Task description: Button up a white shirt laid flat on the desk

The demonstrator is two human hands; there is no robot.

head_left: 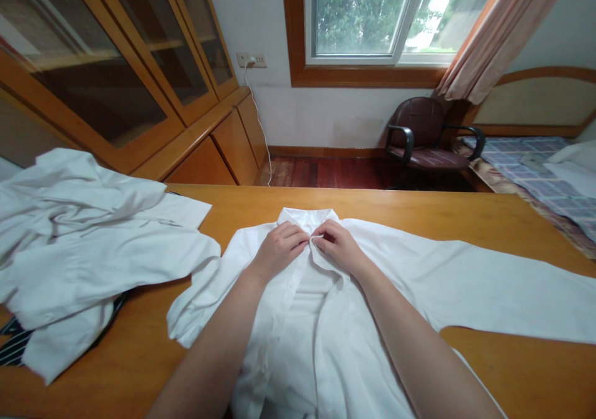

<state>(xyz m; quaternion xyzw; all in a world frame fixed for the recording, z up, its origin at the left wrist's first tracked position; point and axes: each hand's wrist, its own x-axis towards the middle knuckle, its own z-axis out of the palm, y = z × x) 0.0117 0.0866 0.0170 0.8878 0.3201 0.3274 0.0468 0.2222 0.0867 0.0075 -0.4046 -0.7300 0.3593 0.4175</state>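
A white long-sleeved shirt (pixel 395 264) lies face up on the wooden table, its collar at the far side. One sleeve stretches flat to the right; the left one is bunched. Just below the collar, my left hand (pixel 285 245) pinches the front edge of the shirt. My right hand (pixel 339 244) grips the opposite front edge close beside it, fingertips nearly meeting. Below my hands the front hangs apart, showing the inside of the back. Any button between the fingers is too small to make out.
A heap of white clothes (pixel 93 239) covers the table's left side, with a dark striped cloth (pixel 16 344) under it. The wooden table (pixel 521 369) ends at a far edge. Beyond stand a glass-door cabinet (pixel 195 139), an office chair (pixel 423 130) and a bed (pixel 526 158).
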